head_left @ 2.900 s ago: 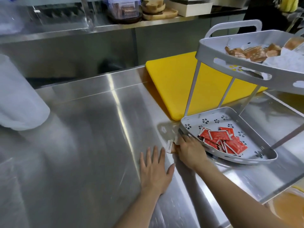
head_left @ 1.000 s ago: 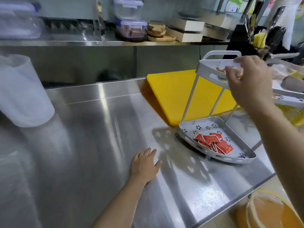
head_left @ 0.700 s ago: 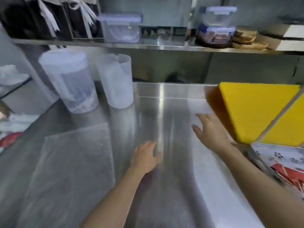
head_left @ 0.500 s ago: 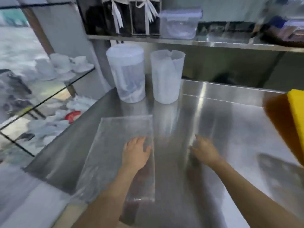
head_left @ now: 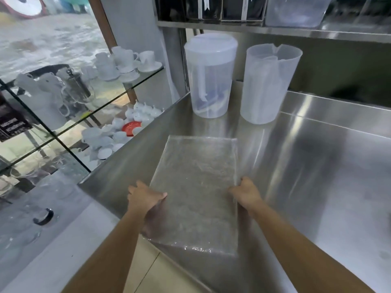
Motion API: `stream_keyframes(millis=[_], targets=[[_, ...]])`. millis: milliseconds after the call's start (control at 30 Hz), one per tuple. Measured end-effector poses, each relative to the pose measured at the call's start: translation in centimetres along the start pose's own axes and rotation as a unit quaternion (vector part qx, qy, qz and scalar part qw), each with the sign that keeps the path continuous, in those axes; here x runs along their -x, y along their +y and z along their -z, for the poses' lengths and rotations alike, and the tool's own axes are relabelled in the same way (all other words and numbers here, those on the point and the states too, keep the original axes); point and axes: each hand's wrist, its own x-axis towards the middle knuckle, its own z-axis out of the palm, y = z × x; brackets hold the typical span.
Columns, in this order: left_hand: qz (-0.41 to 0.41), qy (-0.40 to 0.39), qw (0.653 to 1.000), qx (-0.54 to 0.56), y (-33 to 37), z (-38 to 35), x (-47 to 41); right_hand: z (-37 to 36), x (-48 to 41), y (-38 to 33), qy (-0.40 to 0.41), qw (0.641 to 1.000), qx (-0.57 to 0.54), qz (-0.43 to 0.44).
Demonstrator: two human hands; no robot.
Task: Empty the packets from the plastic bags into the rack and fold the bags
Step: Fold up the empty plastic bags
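We see a clear plastic bag (head_left: 196,187) lying flat on the steel counter (head_left: 317,176), near the counter's left end; its near edge reaches just past the counter's front edge. Our left hand (head_left: 143,197) sits at the bag's left edge, thumb lying on top of the plastic and the other fingers curled at the edge; whether they pass under the plastic we cannot tell. Our right hand (head_left: 246,192) meets the bag's right edge, fingers bent and knuckles up; whether it pinches the plastic or only presses on it we cannot tell.

Behind the bag, well apart from it, stand 2 translucent containers; the lidded pitcher (head_left: 209,75) is on the left, the open measuring jug (head_left: 266,83) just beside it on the right. A steel shelf (head_left: 275,31) runs above them, carrying a clear box (head_left: 296,10). To the left, beyond the counter, glass shelves (head_left: 74,115) hold white cups and saucers (head_left: 124,64); a red lid (head_left: 131,127) lies among the crockery lower down.
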Motion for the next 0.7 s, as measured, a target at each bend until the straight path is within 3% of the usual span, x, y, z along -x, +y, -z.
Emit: stream_keyframes(millis=[133,233,433,567,700], targets=[[0.002,-0.092,0.987,0.130,1.9,-0.7,0.6,0.7,-0.4,0.6,0.002,0.999,-0.040,-0.031],[0.032,-0.178,0.972,0.152,3.2,-1.2,0.9,2.3,-0.5,1.4,-0.011,0.995,-0.082,-0.054],[-0.008,-0.211,0.959,0.190,5.1,-2.1,1.1,5.7,-0.6,3.2,-0.088,0.981,-0.142,-0.099],[0.029,-0.325,0.910,0.257,5.5,-3.0,2.3,7.2,-0.7,4.9,-0.091,0.960,-0.219,-0.148],[0.019,-0.325,0.914,0.241,5.4,-3.7,2.7,8.6,-0.1,6.5,-0.123,0.943,-0.267,-0.155]])
